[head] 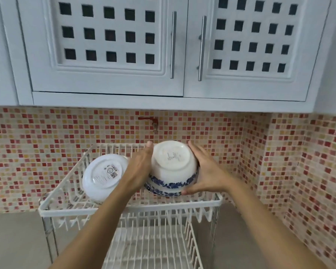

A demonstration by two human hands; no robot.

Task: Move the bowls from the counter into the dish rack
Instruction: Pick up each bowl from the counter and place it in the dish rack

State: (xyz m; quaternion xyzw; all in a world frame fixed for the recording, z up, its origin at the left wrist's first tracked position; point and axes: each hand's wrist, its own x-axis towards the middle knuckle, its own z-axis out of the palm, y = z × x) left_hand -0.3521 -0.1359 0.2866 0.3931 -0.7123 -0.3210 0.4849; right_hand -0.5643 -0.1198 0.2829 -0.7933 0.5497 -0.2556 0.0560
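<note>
We've got the white bowl with blue floral rim (173, 169) upside down, clasped between left hand (139, 169) and right hand (208, 171), over the white wire dish rack (124, 208)'s top tier beside a plain white bowl (103, 175). Next, probably lower it gently between the prongs.

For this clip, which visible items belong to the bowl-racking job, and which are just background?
Part of the job:
- white bowl with blue floral band, held upside down between left hand and right hand
- plain white bowl with label stickers, resting in the top tier
- white two-tier wire dish rack

Background:
- white lattice cabinet doors
- red and yellow mosaic tile wall
- red-handled wall tap
</note>
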